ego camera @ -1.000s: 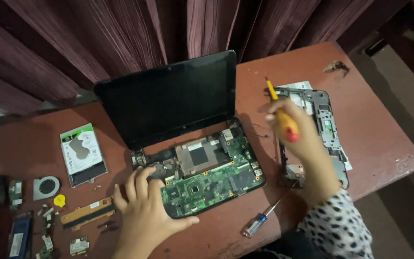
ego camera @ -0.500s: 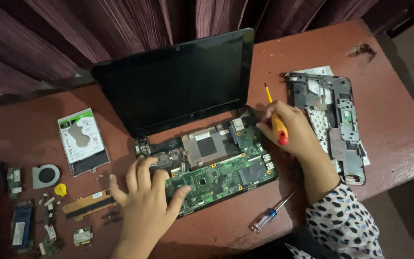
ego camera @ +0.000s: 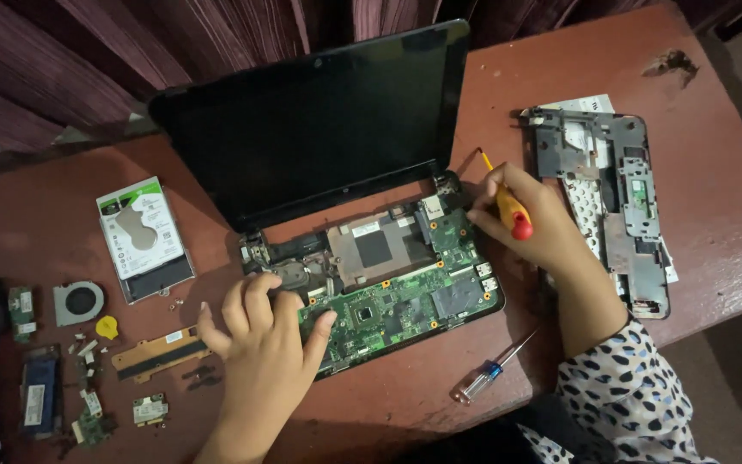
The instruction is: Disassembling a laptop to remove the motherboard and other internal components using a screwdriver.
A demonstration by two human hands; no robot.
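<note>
Nearest me, a clear-handled screwdriver (ego camera: pixel 491 375) lies loose on the red-brown desk (ego camera: pixel 732 198), just in front of the opened laptop and beside my right forearm in its spotted sleeve (ego camera: pixel 629 399). My left hand (ego camera: pixel 259 344) rests with fingers spread and slack on the front left corner of the exposed green motherboard (ego camera: pixel 405 301), gripping nothing, its fingertips touching the dark metal near the left hinge. To the left of that hand I see a flat brown strip (ego camera: pixel 161 354), a small yellow disc (ego camera: pixel 107 326), a round cooling fan (ego camera: pixel 79 302) and several little circuit cards scattered toward the desk's left edge. The laptop base (ego camera: pixel 371 283) sits in the middle of the desk with its top cover off, a grey heat plate (ego camera: pixel 371 249) showing behind the board. My right hand (ego camera: pixel 530 228) is clenched around a yellow screwdriver with a red end (ego camera: pixel 508 206), whose tip points at the base's back right corner by the hinge; I cannot tell if the tip touches a screw. Right of that hand lies the removed keyboard frame (ego camera: pixel 611 206), underside up, on a white sheet. Farther back left, a hard drive (ego camera: pixel 143 236) lies flat. The dark screen (ego camera: pixel 319 129) stands tilted open behind everything, with maroon curtains (ego camera: pixel 88 51) beyond.
</note>
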